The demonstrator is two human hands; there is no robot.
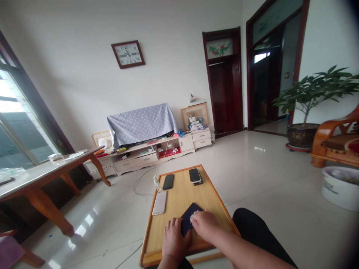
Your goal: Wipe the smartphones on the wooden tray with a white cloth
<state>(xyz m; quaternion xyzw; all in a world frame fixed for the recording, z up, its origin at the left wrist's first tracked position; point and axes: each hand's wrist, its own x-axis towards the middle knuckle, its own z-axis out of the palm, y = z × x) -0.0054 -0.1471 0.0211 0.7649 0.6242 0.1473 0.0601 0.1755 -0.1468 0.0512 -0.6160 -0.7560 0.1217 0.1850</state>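
A dark blue phone-like slab (194,208) lies at an angle near the front of the small wooden table (185,196), partly covered by my hands. My left hand (174,239) grips its left and near edge, thumb along the lower side. Over its right part, my right hand (206,224) is closed on a small whitish wad (192,219), which touches the slab's surface; too little of the wad shows to tell whether it is tissue or cloth. Farther up the table are a white phone (159,203), a black phone (168,182) and a small stack of phones (195,175).
A clear pump bottle (157,184) stands at the table's left edge, close to the phones. My dark-clothed knee (252,231) is right of the table. Beyond are a long white TV cabinet (137,161), a side table (75,158) and a white bucket (340,192).
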